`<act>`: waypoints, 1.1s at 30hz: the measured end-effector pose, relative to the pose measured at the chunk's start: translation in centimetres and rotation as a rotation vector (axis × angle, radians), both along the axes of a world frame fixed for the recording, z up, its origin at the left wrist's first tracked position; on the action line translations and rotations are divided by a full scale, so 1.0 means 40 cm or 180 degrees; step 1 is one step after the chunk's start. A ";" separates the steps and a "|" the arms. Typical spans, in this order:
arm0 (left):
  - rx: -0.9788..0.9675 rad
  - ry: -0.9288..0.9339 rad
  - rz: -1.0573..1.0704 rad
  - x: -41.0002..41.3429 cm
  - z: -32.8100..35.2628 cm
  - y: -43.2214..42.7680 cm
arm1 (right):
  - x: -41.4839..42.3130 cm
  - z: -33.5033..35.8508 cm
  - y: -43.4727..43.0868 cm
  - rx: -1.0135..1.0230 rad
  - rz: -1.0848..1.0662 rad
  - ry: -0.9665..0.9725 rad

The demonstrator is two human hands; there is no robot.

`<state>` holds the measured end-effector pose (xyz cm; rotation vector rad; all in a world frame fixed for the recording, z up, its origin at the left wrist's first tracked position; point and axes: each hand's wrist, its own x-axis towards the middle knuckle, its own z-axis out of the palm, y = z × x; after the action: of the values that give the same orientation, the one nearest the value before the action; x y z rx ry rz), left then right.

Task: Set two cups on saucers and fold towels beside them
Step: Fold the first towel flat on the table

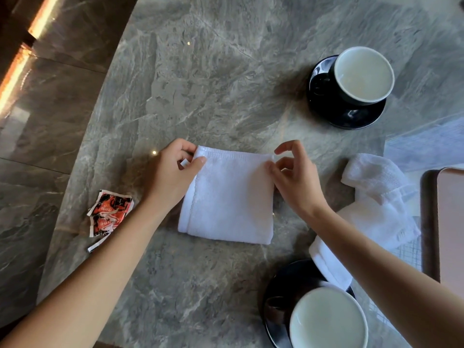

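Count on counter (226,71): cups 2 (364,74) (329,320); saucers 2 (324,96) (278,297); white towels 2 (226,197) (376,197); torn red wrapper 1 (109,213); tray 1 (429,222); hands 2 (173,172) (298,179).

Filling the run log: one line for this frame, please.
step: folding towel | left hand: pinching folded towel far-left corner | right hand: at far-right corner | cups on saucers: both | second towel: unfolded
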<state>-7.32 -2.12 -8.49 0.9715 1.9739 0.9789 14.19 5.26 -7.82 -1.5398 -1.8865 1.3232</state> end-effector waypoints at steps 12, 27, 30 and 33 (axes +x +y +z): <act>0.0238 0.1568 -0.0217 0.015 0.023 -0.056 | -0.008 0.023 -0.017 0.0869 0.0194 -0.0562; -0.0216 0.3147 -0.2084 0.083 -0.064 -0.107 | -0.038 -0.067 -0.112 0.1980 0.2490 -0.1548; -0.0199 0.3166 -0.2118 0.072 -0.063 -0.111 | -0.018 -0.065 -0.100 0.2034 0.2457 -0.1581; -0.0219 0.3080 -0.2151 0.068 -0.059 -0.115 | 0.017 -0.063 -0.085 0.2024 0.2382 -0.1683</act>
<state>-4.61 -6.71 -10.85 2.1447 2.0654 0.0126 14.89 1.88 -10.35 -0.9127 -3.0086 0.3949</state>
